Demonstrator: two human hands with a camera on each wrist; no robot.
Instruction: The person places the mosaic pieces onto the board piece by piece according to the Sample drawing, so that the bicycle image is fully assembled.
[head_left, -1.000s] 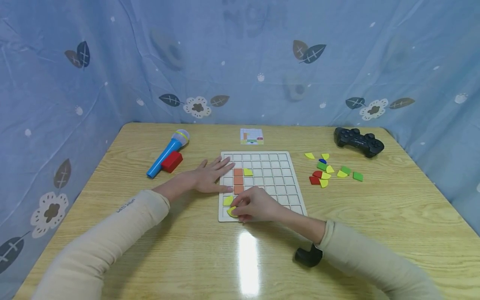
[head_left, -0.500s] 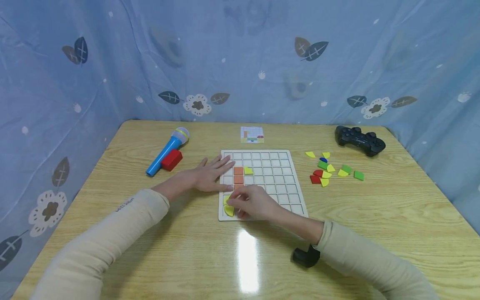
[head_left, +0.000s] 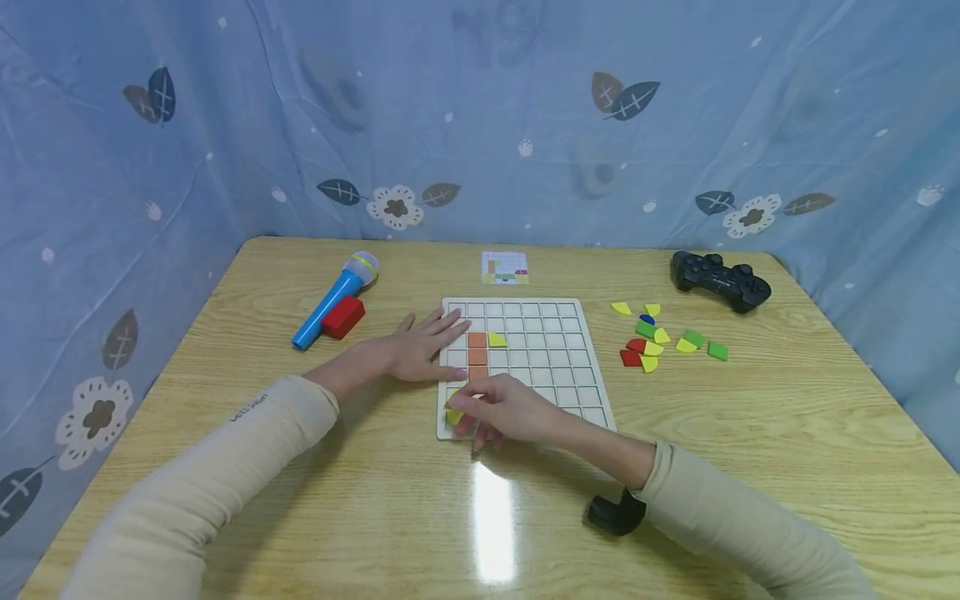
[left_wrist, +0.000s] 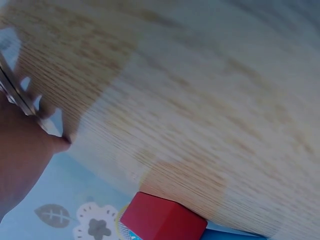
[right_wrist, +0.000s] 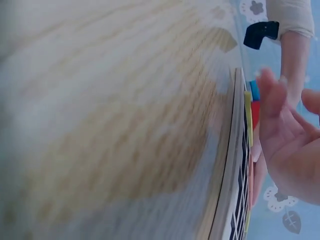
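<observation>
A white gridded board [head_left: 555, 346] lies on the wooden table. My left hand [head_left: 412, 354] rests on its left edge with fingers spread. My right hand [head_left: 513, 408] is over the front left corner, fingertips right at a yellow quarter-round tile [head_left: 453, 416] that they partly cover. In the right wrist view, the fingers [right_wrist: 274, 107] are extended, with the thumb apart from them. A column of orange square tiles [head_left: 477, 357] fills cells near the left side, with another yellow tile [head_left: 497, 340] beside the top one.
Loose yellow, green, red and blue tiles [head_left: 651, 331] lie right of the board. A black game controller [head_left: 720, 279] sits behind them. A small patterned card [head_left: 505, 268] lies beyond the board. To the left are a toy microphone [head_left: 326, 308] and a red block [head_left: 343, 317]. Patterned curtain [head_left: 517, 125] surrounds the table.
My right hand first pinches a yellow tile at the front left corner, then leaves it in a corner cell; now its fingers spread more over that tile. My left hand stays put.
</observation>
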